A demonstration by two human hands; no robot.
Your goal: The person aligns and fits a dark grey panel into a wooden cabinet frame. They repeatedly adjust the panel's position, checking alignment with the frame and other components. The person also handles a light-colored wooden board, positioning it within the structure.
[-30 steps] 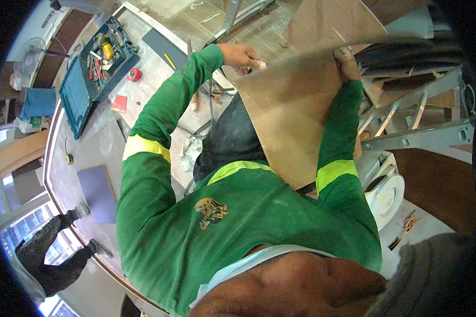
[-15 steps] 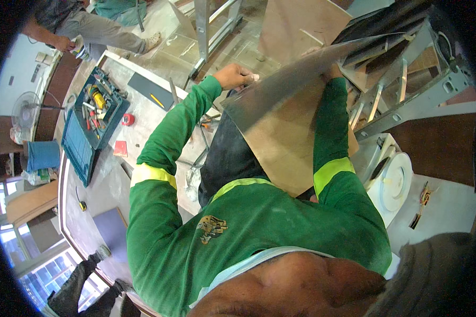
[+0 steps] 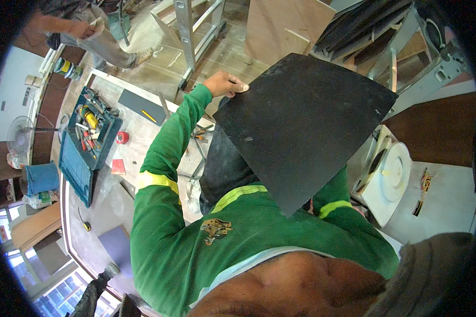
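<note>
A thin, stiff black sheet (image 3: 307,124), roughly four-sided, is held up over my lap and covers much of the middle of the view. At its upper left edge my left hand (image 3: 225,84) is closed in a pinch, thumb and fingertips on the rim. My right hand and forearm are hidden behind the sheet; only the right sleeve (image 3: 336,195) shows below its lower right edge. Under the sheet's left side, part of my dark trousers (image 3: 225,158) can be seen.
Left stands a worktable (image 3: 169,124) with an open teal toolbox (image 3: 92,124), a red tape measure (image 3: 122,138), and a dark panel (image 3: 137,105) bearing a yellow pencil (image 3: 149,116). Ladders (image 3: 184,34) stand ahead and at right. A white bucket (image 3: 391,171) is right; another person (image 3: 84,34) stands far left.
The sheet has swung toward me, and its black face now shows where a tan surface did. My right forearm has gone behind it. The other person's hand has left the can.
</note>
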